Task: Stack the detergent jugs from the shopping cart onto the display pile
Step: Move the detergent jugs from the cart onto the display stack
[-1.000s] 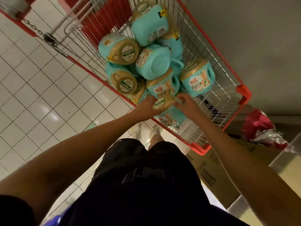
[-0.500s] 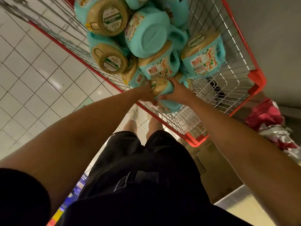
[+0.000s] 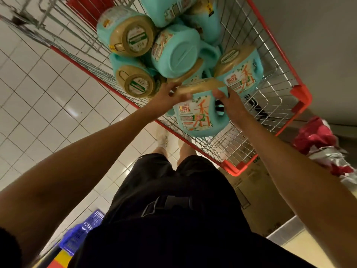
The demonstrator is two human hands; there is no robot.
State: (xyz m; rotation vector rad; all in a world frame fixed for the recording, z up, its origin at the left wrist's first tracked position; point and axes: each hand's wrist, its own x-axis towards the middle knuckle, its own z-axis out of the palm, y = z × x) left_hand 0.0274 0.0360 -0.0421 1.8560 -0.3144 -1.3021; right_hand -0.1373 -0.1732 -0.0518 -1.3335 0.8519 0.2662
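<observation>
A red-rimmed wire shopping cart (image 3: pixel 301 97) holds several turquoise detergent jugs with gold tops, piled on their sides at its far end (image 3: pixel 173 53). One jug (image 3: pixel 195 117) is raised at the cart's near end, label toward me. My left hand (image 3: pixel 168 95) grips its gold top from the left. My right hand (image 3: pixel 229 107) grips the jug at its handle on the right side. The display pile is not in view.
White tiled floor lies to the left. A brown cardboard box (image 3: pixel 257 192) sits under the cart's near corner, and a red and silver crumpled wrap (image 3: pixel 324 147) lies at the right. A blue plastic basket (image 3: pixel 83 231) is at the lower left. A grey wall runs behind the cart.
Both hands have lifted the nearest jug up out of the pile, so its label now shows. The view has shifted closer over the cart.
</observation>
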